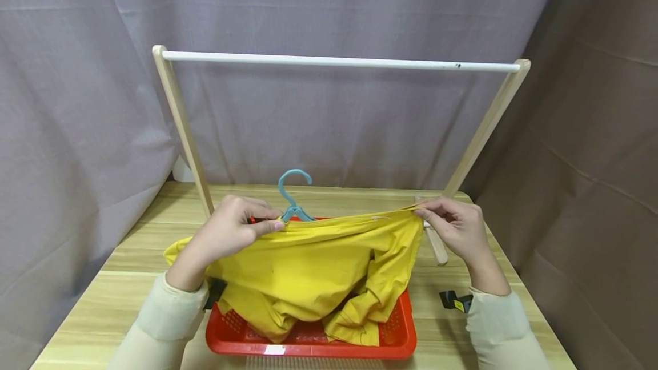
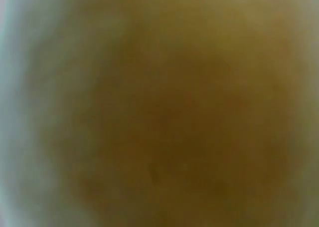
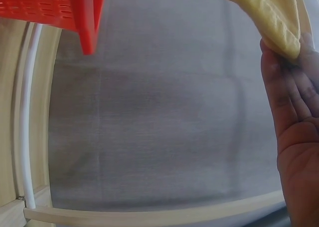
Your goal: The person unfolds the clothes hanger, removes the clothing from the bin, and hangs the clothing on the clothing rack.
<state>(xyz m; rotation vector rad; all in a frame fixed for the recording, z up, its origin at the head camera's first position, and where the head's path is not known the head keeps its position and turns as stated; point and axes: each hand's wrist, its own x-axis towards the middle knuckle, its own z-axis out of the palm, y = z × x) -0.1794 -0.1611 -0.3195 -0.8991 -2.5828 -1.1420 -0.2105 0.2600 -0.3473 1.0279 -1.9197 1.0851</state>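
Observation:
A yellow garment (image 1: pixel 298 267) is stretched between both hands above a red plastic basket (image 1: pixel 308 350), its lower folds hanging into it. My left hand (image 1: pixel 233 224) pinches the upper edge beside a light blue hanger (image 1: pixel 294 187). The hanger's hook stands up above the cloth, and its lower part is hidden behind it. Whether the left fingers also touch the hanger I cannot tell. At the other end of that edge, my right hand (image 1: pixel 457 224) pinches a corner between thumb and fingers. In the right wrist view the garment (image 3: pixel 274 22) runs into those fingertips. Only a brown-yellow blur fills the left wrist view.
Behind the basket stands a wooden rack with a white rail (image 1: pixel 334 61) and a wooden post (image 1: pixel 182 124) on the left. All of it sits on a wood-grain table (image 1: pixel 123 256). Grey curtains (image 1: pixel 329 10) hang at the back and sides.

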